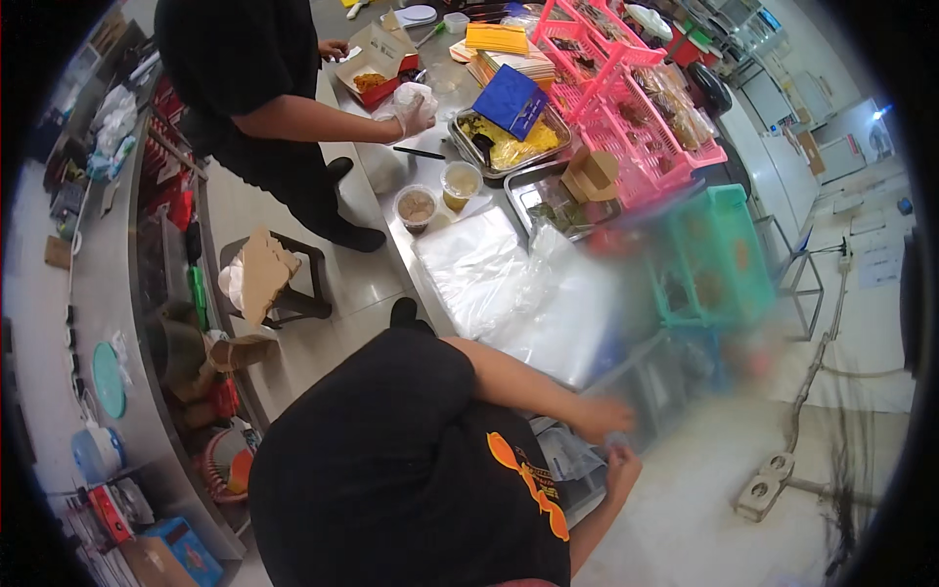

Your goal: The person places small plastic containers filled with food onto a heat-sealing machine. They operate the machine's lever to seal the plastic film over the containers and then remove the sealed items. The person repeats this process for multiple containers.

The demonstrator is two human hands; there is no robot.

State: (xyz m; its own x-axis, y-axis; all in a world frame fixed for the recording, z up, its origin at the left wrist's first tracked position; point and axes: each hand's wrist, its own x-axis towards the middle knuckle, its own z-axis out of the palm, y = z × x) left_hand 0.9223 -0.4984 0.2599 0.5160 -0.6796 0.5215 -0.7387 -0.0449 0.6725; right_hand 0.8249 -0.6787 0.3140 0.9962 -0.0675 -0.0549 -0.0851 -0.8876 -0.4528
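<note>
My left hand [607, 418] is blurred, palm down, above a clear plastic bin [645, 389] at the table's end. Just below it in the view, my right hand [623, 466] has its fingertips closed on a small piece of clear plastic [615, 439]. Whether the left fingers also hold this piece is unclear. Under my hands, packaged things in clear plastic [572, 451] lie in an open container. Beside my left forearm, a stack of clear plastic bags [484, 271] covers the near part of the steel table.
A co-worker's gloved hand [414, 110] is near a food box [374, 77]. Two lidded cups [461, 183], a foil-lined tray [513, 143], a metal tray [528, 194], pink baskets [638, 147] and a green basket [722, 249] crowd the table. A stool [308, 286] stands behind.
</note>
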